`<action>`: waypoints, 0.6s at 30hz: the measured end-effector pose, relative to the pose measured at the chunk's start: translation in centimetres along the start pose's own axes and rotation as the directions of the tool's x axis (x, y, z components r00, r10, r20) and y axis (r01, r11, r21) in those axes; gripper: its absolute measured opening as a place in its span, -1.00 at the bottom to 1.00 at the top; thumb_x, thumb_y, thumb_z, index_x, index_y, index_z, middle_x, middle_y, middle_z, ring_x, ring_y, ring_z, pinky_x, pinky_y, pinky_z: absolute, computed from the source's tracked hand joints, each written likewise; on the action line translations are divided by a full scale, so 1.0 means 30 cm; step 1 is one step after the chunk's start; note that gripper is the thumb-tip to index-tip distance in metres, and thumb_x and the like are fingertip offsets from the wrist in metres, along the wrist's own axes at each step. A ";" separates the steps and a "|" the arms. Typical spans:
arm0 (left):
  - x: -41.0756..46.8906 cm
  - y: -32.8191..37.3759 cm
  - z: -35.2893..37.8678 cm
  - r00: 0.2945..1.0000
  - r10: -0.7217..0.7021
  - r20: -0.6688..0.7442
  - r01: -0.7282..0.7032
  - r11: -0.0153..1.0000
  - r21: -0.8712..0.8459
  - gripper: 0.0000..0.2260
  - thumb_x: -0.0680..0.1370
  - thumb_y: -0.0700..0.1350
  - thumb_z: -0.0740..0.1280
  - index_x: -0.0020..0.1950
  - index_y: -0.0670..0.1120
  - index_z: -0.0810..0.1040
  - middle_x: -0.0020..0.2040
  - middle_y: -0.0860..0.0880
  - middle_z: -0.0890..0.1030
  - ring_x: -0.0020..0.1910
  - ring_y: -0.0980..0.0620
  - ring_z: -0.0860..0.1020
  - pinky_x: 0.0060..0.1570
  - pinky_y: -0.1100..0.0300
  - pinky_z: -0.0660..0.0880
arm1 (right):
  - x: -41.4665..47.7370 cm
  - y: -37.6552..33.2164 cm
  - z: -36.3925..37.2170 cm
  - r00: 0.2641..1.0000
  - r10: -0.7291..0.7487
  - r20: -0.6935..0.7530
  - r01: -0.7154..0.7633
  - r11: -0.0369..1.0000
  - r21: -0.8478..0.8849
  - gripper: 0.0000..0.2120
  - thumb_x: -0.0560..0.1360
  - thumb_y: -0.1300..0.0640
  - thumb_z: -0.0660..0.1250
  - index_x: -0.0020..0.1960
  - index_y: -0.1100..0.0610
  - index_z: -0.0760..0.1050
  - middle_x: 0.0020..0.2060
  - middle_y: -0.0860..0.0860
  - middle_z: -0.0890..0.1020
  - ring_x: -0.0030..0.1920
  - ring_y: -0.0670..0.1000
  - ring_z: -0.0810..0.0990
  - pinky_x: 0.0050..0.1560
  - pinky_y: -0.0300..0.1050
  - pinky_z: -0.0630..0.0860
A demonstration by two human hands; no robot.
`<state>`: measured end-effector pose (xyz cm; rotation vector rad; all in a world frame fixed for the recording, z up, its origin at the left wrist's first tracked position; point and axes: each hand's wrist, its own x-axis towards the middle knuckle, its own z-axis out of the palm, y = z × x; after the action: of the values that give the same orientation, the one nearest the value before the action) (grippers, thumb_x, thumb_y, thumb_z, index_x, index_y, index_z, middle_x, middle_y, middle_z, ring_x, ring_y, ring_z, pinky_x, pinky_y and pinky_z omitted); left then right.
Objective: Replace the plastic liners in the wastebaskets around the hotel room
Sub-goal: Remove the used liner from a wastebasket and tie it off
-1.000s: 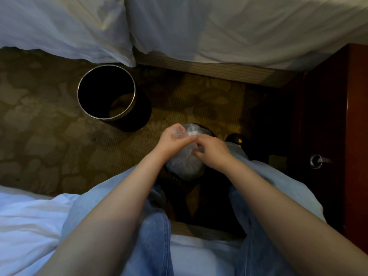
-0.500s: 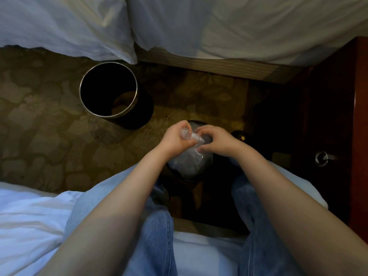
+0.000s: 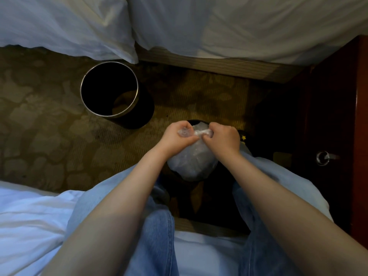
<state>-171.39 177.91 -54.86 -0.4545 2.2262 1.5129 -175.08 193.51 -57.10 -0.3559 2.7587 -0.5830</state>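
A clear plastic liner [image 3: 192, 162], bulging and gathered at its top, sits in a dark wastebasket [image 3: 194, 122] between my knees; only a bit of the basket's rim shows. My left hand [image 3: 177, 136] grips one twisted end of the liner's gathered top. My right hand [image 3: 224, 139] grips the other end, close beside the left. A second wastebasket [image 3: 111, 92], black with a metal rim and no liner, stands on the carpet to the left, apart from my hands.
White bedding [image 3: 219, 22] of a bed runs across the far side, and I sit on another white bed [image 3: 29, 216]. A dark red wooden cabinet [image 3: 338, 116] with a metal knob [image 3: 322, 157] stands at right. Patterned carpet [image 3: 39, 126] lies between.
My hands have shifted slightly apart on the liner's gathered top, with the plastic now twisted between them. The view has moved a little; the empty basket stays put.
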 end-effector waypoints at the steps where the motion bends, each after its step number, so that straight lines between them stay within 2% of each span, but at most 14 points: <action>1: -0.003 0.001 0.001 1.000 0.008 0.021 -0.008 1.000 -0.005 -0.87 0.45 -0.17 0.44 -0.17 -0.01 0.51 -0.13 0.00 0.56 -0.08 0.05 0.55 -0.04 0.12 0.52 | 0.004 0.005 0.001 1.000 0.021 -0.005 -0.021 0.999 -0.030 -0.83 0.48 0.08 0.31 -0.22 0.12 0.40 -0.39 0.02 0.47 -0.28 0.13 0.49 -0.23 -0.09 0.22; 4: -0.014 0.004 0.017 0.999 0.038 0.014 -0.039 0.999 0.033 -0.90 0.46 -0.19 0.44 -0.13 -0.09 0.52 -0.15 -0.03 0.56 -0.12 0.06 0.54 -0.08 0.16 0.49 | 0.026 0.022 -0.002 0.989 0.115 0.093 -0.116 0.993 0.002 -0.88 0.47 0.07 0.34 -0.12 0.08 0.41 -0.28 0.04 0.53 -0.18 0.13 0.54 -0.26 -0.09 0.31; 7: -0.013 -0.011 0.019 0.993 0.058 -0.101 -0.041 0.985 0.167 -0.90 0.47 -0.19 0.41 -0.11 -0.11 0.50 -0.15 0.00 0.53 -0.09 0.03 0.52 -0.08 0.16 0.48 | 0.033 0.034 -0.020 0.968 0.068 0.240 -0.121 0.970 0.213 -0.83 0.45 0.04 0.41 -0.10 0.03 0.42 -0.25 -0.05 0.51 -0.18 0.02 0.52 -0.22 -0.06 0.43; 10: -0.005 -0.021 0.005 0.975 0.176 -0.132 -0.124 0.936 0.330 -0.89 0.47 -0.18 0.42 -0.13 -0.08 0.49 -0.17 0.05 0.48 -0.11 0.05 0.50 -0.12 0.21 0.44 | 0.035 0.033 -0.037 0.932 0.035 0.361 -0.237 0.813 0.532 -0.76 0.47 0.11 0.42 0.10 0.00 0.47 -0.02 0.01 0.57 -0.01 0.02 0.56 -0.04 -0.08 0.52; 12: -0.007 -0.023 -0.001 0.955 0.272 -0.115 -0.193 0.869 0.455 -0.89 0.46 -0.16 0.43 -0.12 -0.07 0.51 -0.15 0.05 0.45 -0.10 0.05 0.46 -0.11 0.21 0.40 | 0.044 0.030 -0.044 0.924 0.038 0.379 -0.278 0.749 0.601 -0.75 0.56 0.10 0.31 0.24 0.00 0.49 0.14 0.01 0.58 0.14 0.01 0.55 0.08 -0.11 0.49; 13: -0.010 -0.023 -0.003 0.934 0.343 -0.098 -0.248 0.821 0.514 -0.90 0.44 -0.17 0.44 -0.13 -0.08 0.53 -0.15 0.06 0.44 -0.09 0.05 0.44 -0.09 0.16 0.41 | 0.050 0.031 -0.049 0.928 0.040 0.369 -0.267 0.765 0.587 -0.74 0.60 0.10 0.25 0.28 0.01 0.49 0.18 -0.02 0.57 0.18 -0.02 0.53 0.13 -0.12 0.48; 14: -0.013 -0.023 -0.002 0.904 0.423 -0.065 -0.314 0.759 0.570 -0.90 0.43 -0.18 0.46 -0.14 -0.09 0.55 -0.18 0.06 0.45 -0.10 0.02 0.43 -0.09 0.09 0.43 | 0.055 0.034 -0.052 0.929 0.032 0.368 -0.244 0.801 0.546 -0.72 0.62 0.11 0.21 0.31 0.00 0.49 0.17 -0.04 0.58 0.15 -0.06 0.52 0.14 -0.15 0.47; 15: -0.014 -0.023 -0.001 0.871 0.491 -0.021 -0.373 0.689 0.621 -0.89 0.41 -0.20 0.47 -0.16 -0.10 0.56 -0.23 0.06 0.47 -0.11 -0.02 0.45 -0.12 0.03 0.43 | 0.056 0.039 -0.058 0.919 0.011 0.393 -0.222 0.839 0.497 -0.69 0.62 0.14 0.20 0.34 -0.03 0.47 0.09 -0.05 0.59 0.06 -0.08 0.53 0.05 -0.17 0.48; 17: -0.014 -0.025 0.003 0.829 0.557 0.057 -0.439 0.584 0.682 -0.86 0.37 -0.24 0.48 -0.18 -0.09 0.55 -0.27 0.05 0.54 -0.16 -0.06 0.48 -0.19 0.05 0.40 | 0.051 0.045 -0.069 0.869 -0.045 0.493 -0.203 0.876 0.438 -0.56 0.58 0.26 0.18 0.39 -0.10 0.42 -0.14 -0.01 0.57 -0.17 0.00 0.52 -0.19 -0.14 0.46; 18: -0.013 -0.026 0.006 0.821 0.564 0.083 -0.455 0.561 0.691 -0.84 0.36 -0.26 0.49 -0.18 -0.08 0.54 -0.27 0.04 0.55 -0.18 -0.05 0.49 -0.21 0.09 0.37 | 0.048 0.042 -0.075 0.835 -0.065 0.546 -0.205 0.884 0.420 -0.52 0.57 0.30 0.17 0.38 -0.12 0.42 -0.20 0.00 0.54 -0.22 0.03 0.50 -0.24 -0.12 0.44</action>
<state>-170.66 177.81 -55.35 0.3801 2.9858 0.7143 -177.40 195.00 -56.02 -0.2496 1.9910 -0.9293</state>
